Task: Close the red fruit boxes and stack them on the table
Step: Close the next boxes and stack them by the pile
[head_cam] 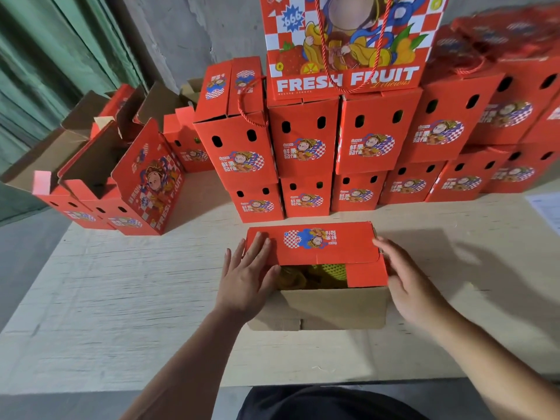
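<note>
A red fruit box (315,247) stands on the table (121,298) right in front of me. Its far red flap is folded down over the top, and the near brown flap (327,307) still hangs open toward me. Yellow and green fruit (312,275) shows in the gap. My left hand (247,274) lies with straight fingers on the left end of the red flap. My right hand (409,283) touches the box's right side with relaxed fingers. Behind it, closed red boxes (303,153) stand stacked in two layers, with one large box (348,47) on top.
Several open red boxes (121,183) with raised flaps stand at the table's left rear. A white paper (545,207) lies at the right edge. A grey wall and a green door are behind the table. The table's front edge is near my body.
</note>
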